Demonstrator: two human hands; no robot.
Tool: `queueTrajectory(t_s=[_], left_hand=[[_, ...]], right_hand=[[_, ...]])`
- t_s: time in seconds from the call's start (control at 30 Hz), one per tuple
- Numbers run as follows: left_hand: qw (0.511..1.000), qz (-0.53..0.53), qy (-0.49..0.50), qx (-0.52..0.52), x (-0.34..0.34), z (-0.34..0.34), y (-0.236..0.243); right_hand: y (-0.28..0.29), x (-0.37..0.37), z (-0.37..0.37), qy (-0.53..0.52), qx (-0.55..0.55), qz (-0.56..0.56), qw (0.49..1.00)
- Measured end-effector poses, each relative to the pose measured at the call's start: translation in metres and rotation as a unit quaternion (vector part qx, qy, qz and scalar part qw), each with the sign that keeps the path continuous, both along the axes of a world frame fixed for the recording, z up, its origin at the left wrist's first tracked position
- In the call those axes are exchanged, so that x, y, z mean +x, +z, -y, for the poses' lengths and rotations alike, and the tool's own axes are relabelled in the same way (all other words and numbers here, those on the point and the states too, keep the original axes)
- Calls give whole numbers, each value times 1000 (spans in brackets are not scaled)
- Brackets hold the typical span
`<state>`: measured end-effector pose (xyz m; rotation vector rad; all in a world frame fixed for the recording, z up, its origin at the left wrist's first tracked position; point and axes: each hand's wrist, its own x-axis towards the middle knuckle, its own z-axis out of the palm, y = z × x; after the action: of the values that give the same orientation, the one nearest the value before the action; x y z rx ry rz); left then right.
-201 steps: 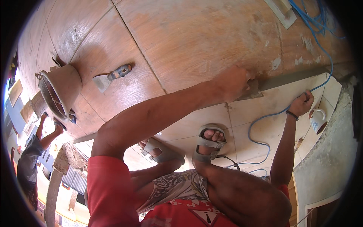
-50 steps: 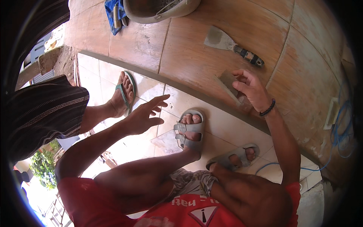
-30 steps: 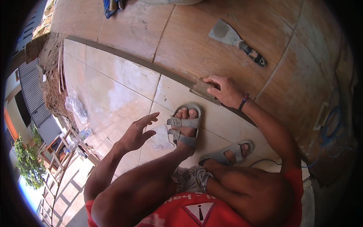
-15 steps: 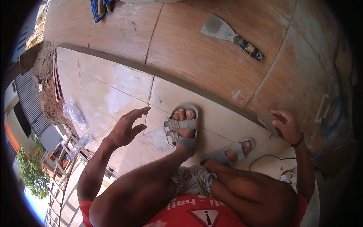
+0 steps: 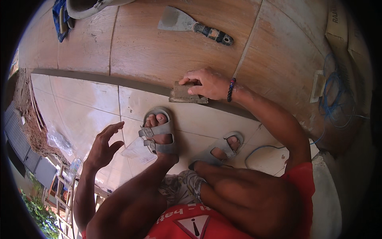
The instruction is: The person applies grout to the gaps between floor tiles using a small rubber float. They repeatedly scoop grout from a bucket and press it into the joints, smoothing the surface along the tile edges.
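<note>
My right hand (image 5: 213, 83) grips a flat, grey-brown rectangular block (image 5: 187, 94), fingers on its top and thumb along its near side. The block rests at the edge of the tiled step, over the grey strip (image 5: 139, 84) between the brown upper tiles and the pale lower tiles. My left hand (image 5: 105, 146) hovers above the pale tiles (image 5: 95, 95), fingers apart and holding nothing. A putty knife (image 5: 195, 27) with a wide, smeared blade and black handle lies on the brown tiles beyond my right hand.
My sandalled feet (image 5: 159, 135) stand on the lower tiles by a loose pale sheet (image 5: 139, 151). Blue cord (image 5: 334, 95) lies coiled at right beside a small pale rectangular frame (image 5: 317, 86) and cardboard boxes (image 5: 338, 24). A bucket rim (image 5: 89, 11) and blue cloth (image 5: 59, 24) sit far left.
My right hand has reached forward and left along the step edge and now holds the block there. The view has shifted right. My left hand keeps its open pose.
</note>
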<state>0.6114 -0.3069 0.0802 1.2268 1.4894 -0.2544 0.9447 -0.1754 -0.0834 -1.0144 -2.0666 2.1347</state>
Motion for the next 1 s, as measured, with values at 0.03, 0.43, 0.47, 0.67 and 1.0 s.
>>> queueTrajectory(t_s=[0.03,0.43,0.47,0.67,1.0], left_hand=[[1000,2,2,-9,2,0,-3],[998,-29,-36,-35,14,-26,-5],[998,-32,-43,-32,15,-30,-4],[996,-42,-75,-20,21,-41,-3],[994,-27,-102,-25,47,-50,-12]], right_hand=[[3,21,4,2,-11,22,1000],[62,318,66,-106,-164,300,934],[68,339,70,-131,-171,310,926],[83,321,53,-227,-175,283,915],[11,187,29,-65,-78,46,994]])
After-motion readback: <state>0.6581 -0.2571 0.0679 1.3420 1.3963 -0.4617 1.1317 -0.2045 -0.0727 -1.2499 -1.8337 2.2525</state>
